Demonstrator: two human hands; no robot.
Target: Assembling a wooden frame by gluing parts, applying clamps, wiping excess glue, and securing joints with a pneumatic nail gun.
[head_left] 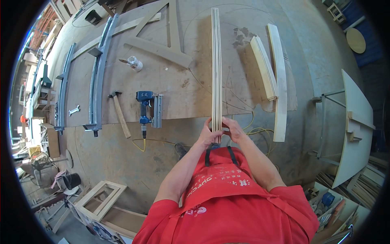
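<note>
A long stack of thin wooden strips [217,65], set edge up side by side, runs away from me across the workbench [178,97]. Its near end juts past the bench's front edge. My left hand [209,133] is closed round this end from the left, thumb across the top. On the other side, my right hand [233,129] presses against the stack with bent fingers; some fingertips are hidden. To the right lie a shorter bundle of wooden strips [265,67] and a long pale board [279,81] that overhangs the front edge.
Left on the bench are a blue nail gun [145,106] with a yellow hose [162,142], a hammer [120,116], a white glue pot [135,64], a wrench [74,110], metal clamps [97,77] and a wooden triangular frame [162,53]. A tilted panel [357,126] stands right.
</note>
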